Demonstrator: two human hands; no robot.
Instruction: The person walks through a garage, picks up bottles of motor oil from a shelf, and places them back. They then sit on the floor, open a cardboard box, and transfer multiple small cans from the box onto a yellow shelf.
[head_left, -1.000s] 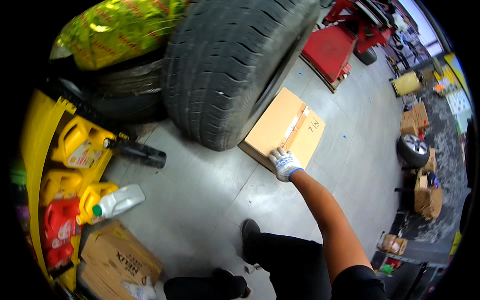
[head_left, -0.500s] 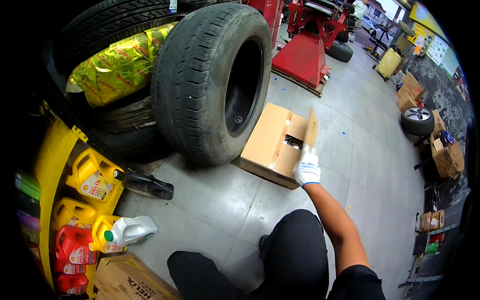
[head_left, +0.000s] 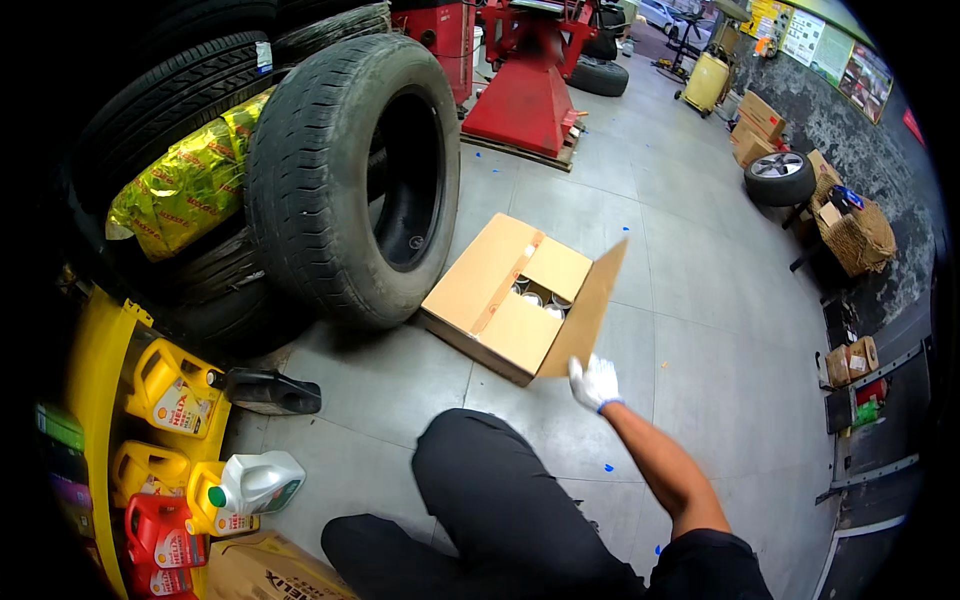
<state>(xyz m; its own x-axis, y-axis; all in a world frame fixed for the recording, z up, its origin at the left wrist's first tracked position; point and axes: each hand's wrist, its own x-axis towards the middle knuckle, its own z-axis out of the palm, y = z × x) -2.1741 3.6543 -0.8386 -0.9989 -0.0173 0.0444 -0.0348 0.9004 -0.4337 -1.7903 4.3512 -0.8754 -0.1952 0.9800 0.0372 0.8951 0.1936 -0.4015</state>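
On the floor ahead sits a brown cardboard carton (head_left: pixel 470 275), partly open along its right side. Through the gap show several round silvery tops (head_left: pixel 533 299), cans or something like them. The carton flap (head_left: pixel 590 310) on the right stands up, leaning outward. At the flap's near corner is my right hand (head_left: pixel 597 384), in a white glove with a blue cuff, its thumb over the edge and its fingers closed against the flap. My left hand is out of view. My dark-trousered knees are bent just short of the carton.
A large worn tire (head_left: pixel 300 190) stands left of the carton, before stacked tires and a yellow-wrapped one (head_left: pixel 185 190). Oil jugs (head_left: pixel 175 388) fill a yellow rack at left; a black bottle (head_left: pixel 270 391) lies beside it. A red machine (head_left: pixel 520 110) stands beyond; a wheel (head_left: pixel 780 178) is at right.
The right flap has swung outward, baring more of the silvery tops. My right hand has moved nearer with its corner. The view has shifted, so the carton appears farther left.
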